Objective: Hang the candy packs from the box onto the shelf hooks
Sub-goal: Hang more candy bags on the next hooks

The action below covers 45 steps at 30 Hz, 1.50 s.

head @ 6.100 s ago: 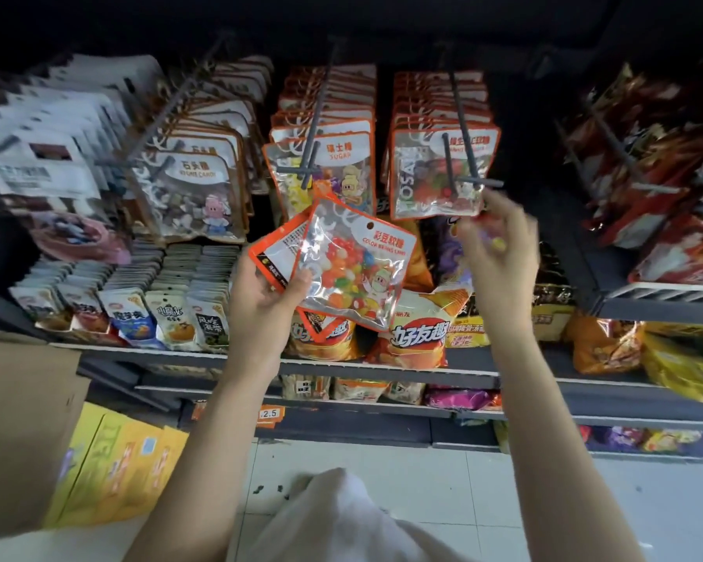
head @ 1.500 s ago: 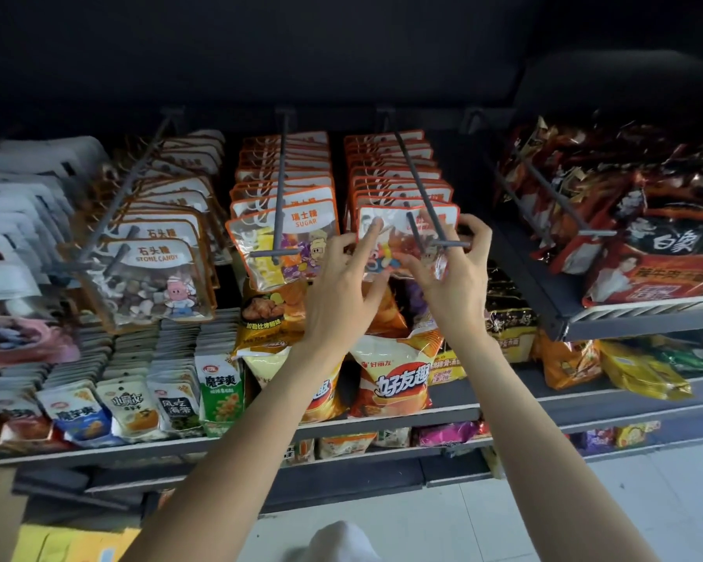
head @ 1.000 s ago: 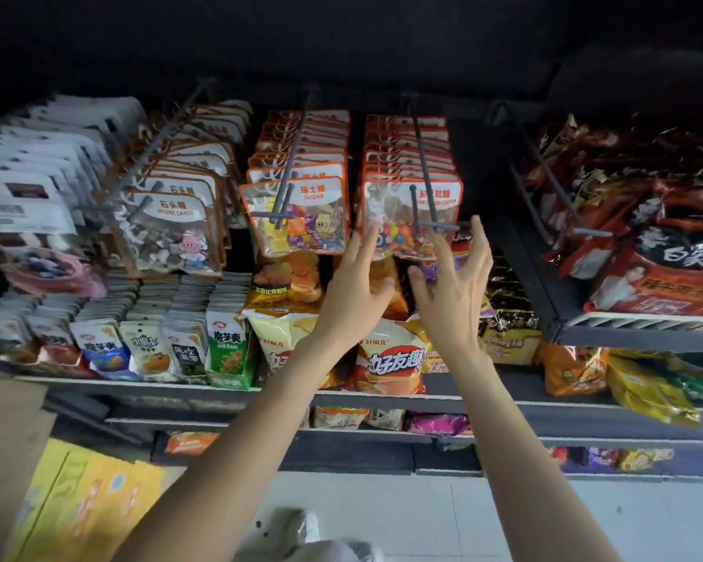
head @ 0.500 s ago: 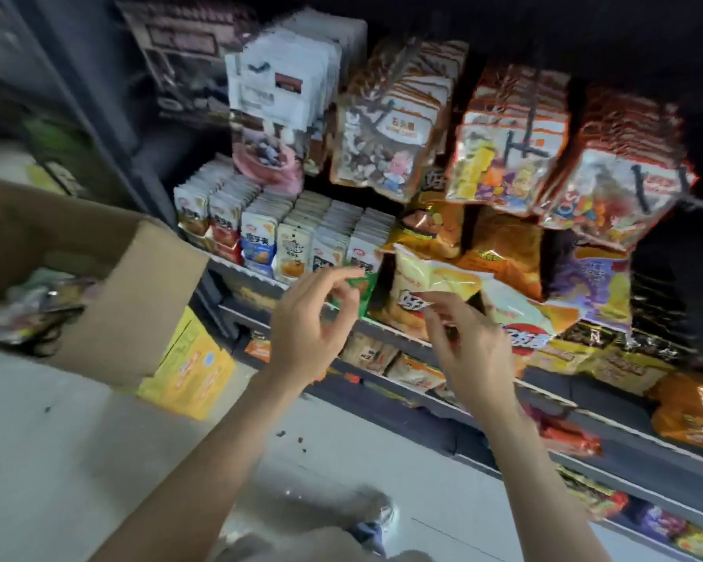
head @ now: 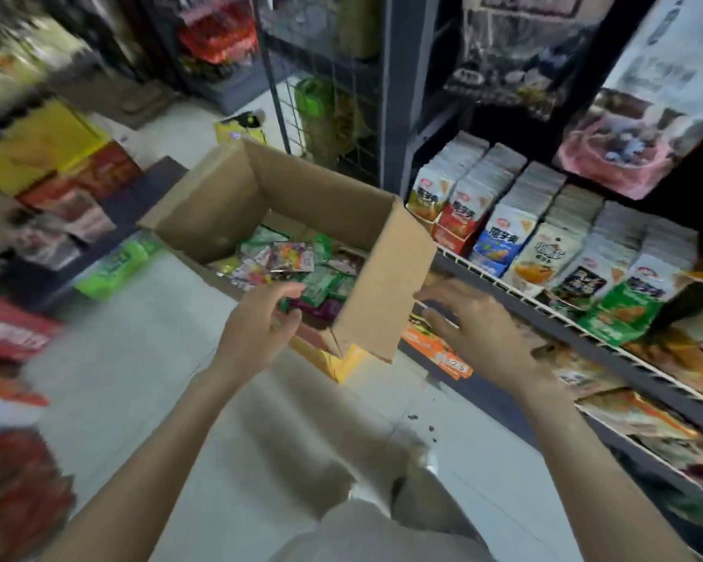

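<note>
An open brown cardboard box (head: 220, 204) stands on the floor beside the shelf, with several candy packs (head: 291, 257) in green, purple and clear wrappers lying inside. My left hand (head: 260, 322) hovers at the box's near edge, fingers curled and apart, holding nothing. My right hand (head: 469, 326) is spread open just right of the box's corner, in front of the lower shelf. The hooks with hung candy are out of view.
The shelf (head: 544, 310) at the right carries rows of upright snack bags (head: 500, 237). Yellow and red cartons (head: 49, 156) and a green pack (head: 114, 265) sit on the floor to the left. A wire rack (head: 321, 95) stands behind the box.
The view swung down and left from the hooks to the box. Both hands dropped from the shelf, empty, and now sit at the box's near edge.
</note>
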Tool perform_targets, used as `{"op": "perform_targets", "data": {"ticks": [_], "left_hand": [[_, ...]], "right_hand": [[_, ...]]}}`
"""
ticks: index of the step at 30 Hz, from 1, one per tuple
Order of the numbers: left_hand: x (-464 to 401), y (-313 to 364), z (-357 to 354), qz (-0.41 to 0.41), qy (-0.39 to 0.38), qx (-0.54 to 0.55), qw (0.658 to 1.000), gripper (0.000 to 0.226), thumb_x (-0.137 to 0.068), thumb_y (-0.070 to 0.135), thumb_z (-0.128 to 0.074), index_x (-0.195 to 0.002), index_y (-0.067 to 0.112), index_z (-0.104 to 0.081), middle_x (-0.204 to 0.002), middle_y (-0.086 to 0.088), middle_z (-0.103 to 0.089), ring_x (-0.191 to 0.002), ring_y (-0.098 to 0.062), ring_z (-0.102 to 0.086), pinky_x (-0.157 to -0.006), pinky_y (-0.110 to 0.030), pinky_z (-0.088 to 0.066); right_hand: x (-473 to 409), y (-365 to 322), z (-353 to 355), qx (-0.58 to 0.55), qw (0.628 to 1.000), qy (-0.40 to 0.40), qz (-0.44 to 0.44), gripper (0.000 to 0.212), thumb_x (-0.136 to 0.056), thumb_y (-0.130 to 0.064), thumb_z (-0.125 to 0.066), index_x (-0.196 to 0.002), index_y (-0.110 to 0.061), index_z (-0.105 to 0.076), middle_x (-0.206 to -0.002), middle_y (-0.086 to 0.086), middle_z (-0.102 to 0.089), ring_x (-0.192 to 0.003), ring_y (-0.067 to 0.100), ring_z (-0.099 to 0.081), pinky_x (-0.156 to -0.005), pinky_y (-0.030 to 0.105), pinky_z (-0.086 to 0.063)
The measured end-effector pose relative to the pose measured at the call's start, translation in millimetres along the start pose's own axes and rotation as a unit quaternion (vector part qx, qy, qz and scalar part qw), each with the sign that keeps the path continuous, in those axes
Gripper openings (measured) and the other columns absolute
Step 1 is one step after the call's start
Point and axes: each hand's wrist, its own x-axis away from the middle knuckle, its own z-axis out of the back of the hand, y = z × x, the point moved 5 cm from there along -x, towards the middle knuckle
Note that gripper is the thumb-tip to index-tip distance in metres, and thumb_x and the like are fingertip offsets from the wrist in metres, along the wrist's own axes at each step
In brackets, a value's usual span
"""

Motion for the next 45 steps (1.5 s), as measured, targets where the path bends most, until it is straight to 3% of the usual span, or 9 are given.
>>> {"op": "perform_targets", "data": {"ticks": [3,10,16,20,23,29,36,42,45], "left_hand": [[-33.9,-41.3,22.5,0.007,0.009,-0.002,1.0,0.033,-0.09,0.012,-0.063,-0.122,0.019,-0.061,-0.117,0.003,-0.065,-0.11,-0.017,-0.058,-0.09,-0.029,-0.044],[-115.5,-100.0,31.4,0.034,-0.019,-0.028,0.999,0.031,-0.09,0.022,-0.064,-0.12,0.02,-0.062,-0.114,0.007,-0.064,-0.105,-0.008,-0.054,-0.085,-0.019,-0.037],[-180.9,-145.0,11.2,-0.072,-0.117,-0.118,0.983,0.037,-0.083,0.029,-0.073,-0.117,0.021,-0.062,-0.105,0.005,-0.068,-0.096,-0.013,-0.061,-0.083,-0.028,-0.051],[-210.5,-183.7,-13.8,-0.215,-0.271,-0.284,0.894,0.053,-0.079,0.038,-0.074,-0.125,0.019,-0.057,-0.123,-0.003,-0.06,-0.111,-0.024,-0.058,-0.089,-0.032,-0.044],[-225.7,-223.4,-28.3,-0.201,-0.375,-0.386,0.819,0.078,-0.082,0.061,-0.061,-0.144,0.022,-0.033,-0.145,-0.002,-0.04,-0.13,-0.022,-0.041,-0.107,-0.034,-0.029],[-227.0,-260.7,-71.1,-0.188,-0.485,-0.404,0.753,0.103,-0.076,0.065,-0.064,-0.151,0.016,-0.012,-0.157,-0.009,-0.02,-0.144,-0.027,-0.018,-0.118,-0.044,-0.011],[-239.1,-271.7,-96.4,-0.212,-0.485,-0.402,0.748,0.105,-0.077,0.064,-0.064,-0.152,0.023,-0.002,-0.158,-0.007,-0.017,-0.145,-0.029,-0.015,-0.118,-0.051,-0.013],[-252.7,-273.8,-100.5,-0.199,-0.503,-0.404,0.737,0.125,-0.066,0.066,-0.072,-0.152,0.028,0.01,-0.159,-0.007,-0.013,-0.146,-0.028,-0.012,-0.118,-0.056,-0.005],[-252.9,-270.3,-96.9,-0.189,-0.512,-0.397,0.738,0.122,-0.062,0.071,-0.071,-0.152,0.029,0.0,-0.156,-0.009,-0.018,-0.144,-0.029,-0.016,-0.118,-0.05,-0.009]], "right_hand": [[-53.2,-19.7,-25.8,-0.003,0.999,-0.027,0.02,0.021,-0.095,-0.019,-0.058,-0.114,-0.023,-0.066,-0.117,-0.003,-0.064,-0.102,0.017,-0.062,-0.078,0.036,-0.052],[-174.4,-34.2,-89.2,0.002,0.995,-0.08,0.053,0.024,-0.094,-0.015,-0.056,-0.115,-0.021,-0.066,-0.117,-0.001,-0.064,-0.105,0.023,-0.061,-0.082,0.038,-0.051],[-245.5,-25.8,-173.0,0.068,0.982,-0.179,-0.002,0.03,-0.098,-0.022,-0.046,-0.125,-0.024,-0.059,-0.125,0.004,-0.059,-0.113,0.027,-0.057,-0.089,0.042,-0.05],[-270.9,-0.6,-233.3,0.191,0.953,-0.236,-0.011,0.041,-0.1,-0.023,-0.043,-0.14,-0.015,-0.043,-0.139,0.01,-0.048,-0.125,0.03,-0.047,-0.098,0.04,-0.041],[-277.9,14.4,-267.9,0.262,0.934,-0.244,0.011,0.059,-0.097,-0.032,-0.047,-0.149,-0.013,-0.027,-0.146,0.012,-0.037,-0.13,0.032,-0.038,-0.103,0.041,-0.033],[-285.8,21.7,-329.3,0.278,0.911,-0.3,0.043,0.091,-0.085,-0.046,-0.064,-0.153,-0.018,-0.011,-0.157,0.017,-0.015,-0.144,0.036,-0.014,-0.116,0.05,-0.014],[-294.7,42.8,-325.9,0.315,0.902,-0.294,-0.004,0.063,-0.095,-0.014,-0.048,-0.151,-0.025,-0.021,-0.14,0.014,-0.05,-0.127,0.031,-0.049,-0.117,0.047,-0.013],[-293.0,55.0,-313.6,0.266,0.896,-0.342,-0.098,0.058,-0.096,-0.029,-0.052,-0.148,-0.034,-0.027,-0.155,0.023,-0.016,-0.142,0.047,-0.016,-0.115,0.063,-0.008],[-295.4,50.0,-321.1,0.211,0.896,-0.374,-0.114,0.061,-0.091,-0.04,-0.055,-0.145,-0.033,-0.026,-0.158,0.018,-0.009,-0.14,0.043,-0.023,-0.113,0.064,-0.01]]}}
